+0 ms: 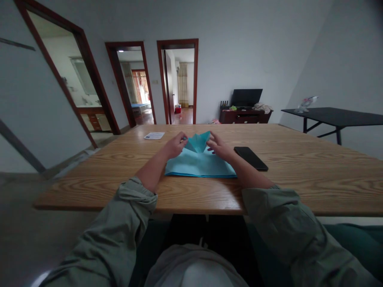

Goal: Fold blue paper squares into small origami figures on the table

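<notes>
A light blue sheet of paper (pixel 199 164) lies on the wooden table (pixel 299 175) in front of me, its far part folded up into a raised flap. My left hand (pixel 175 146) pinches the left side of that flap. My right hand (pixel 220 147) pinches its right side, fingers curled onto the paper. Both forearms rest on the table on either side of the sheet, sleeves pushed up.
A black phone (pixel 250 158) lies flat just right of my right forearm. A small white card (pixel 154 135) sits at the far left of the table. A dark side table (pixel 338 116) stands at the right; three doorways open in the far wall.
</notes>
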Tool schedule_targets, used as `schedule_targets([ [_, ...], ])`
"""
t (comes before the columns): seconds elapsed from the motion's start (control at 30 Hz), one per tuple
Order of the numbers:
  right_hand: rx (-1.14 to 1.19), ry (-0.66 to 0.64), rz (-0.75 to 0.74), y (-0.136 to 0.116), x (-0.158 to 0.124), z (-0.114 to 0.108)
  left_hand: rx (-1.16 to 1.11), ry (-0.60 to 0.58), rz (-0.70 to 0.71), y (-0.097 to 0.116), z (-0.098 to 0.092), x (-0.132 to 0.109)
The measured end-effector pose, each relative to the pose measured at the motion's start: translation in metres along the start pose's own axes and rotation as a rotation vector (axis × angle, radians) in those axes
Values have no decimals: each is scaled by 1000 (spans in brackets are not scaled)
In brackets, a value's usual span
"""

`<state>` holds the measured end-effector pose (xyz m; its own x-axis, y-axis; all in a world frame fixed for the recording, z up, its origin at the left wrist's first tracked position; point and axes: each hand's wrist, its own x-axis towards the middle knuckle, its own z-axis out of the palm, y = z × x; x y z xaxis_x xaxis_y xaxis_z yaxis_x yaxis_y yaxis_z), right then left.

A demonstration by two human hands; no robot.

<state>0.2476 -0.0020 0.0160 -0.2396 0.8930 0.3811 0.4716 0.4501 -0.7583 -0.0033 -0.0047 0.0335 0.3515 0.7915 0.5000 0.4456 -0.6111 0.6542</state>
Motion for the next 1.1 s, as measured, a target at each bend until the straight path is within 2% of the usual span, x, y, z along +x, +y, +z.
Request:
schedule_targets([
  [0.07, 139, -78, 75, -1, 0, 0, -38, 11, 0, 7, 6, -1],
  [0.13, 200, -96, 97, -3, -1, 1, -92, 42, -16, 9, 8, -1],
  [0.4, 169, -112, 27, -20, -7, 11, -374, 78, -112, 10, 16, 2],
  [0.57, 223, -125, 52, -26, -11, 11, -347, -16, -103, 8, 17, 2],
  [0.77, 229, -188, 29, -31, -16, 11, -310, 0, -76, 5, 18, 0],
  [0.97, 220, -189, -9, -25, -15, 13, -576, 15, -278, 21, 27, -4],
  [1.1, 197, -189, 20, -24, -15, 14, -581, -23, -294, 28, 31, -6],
])
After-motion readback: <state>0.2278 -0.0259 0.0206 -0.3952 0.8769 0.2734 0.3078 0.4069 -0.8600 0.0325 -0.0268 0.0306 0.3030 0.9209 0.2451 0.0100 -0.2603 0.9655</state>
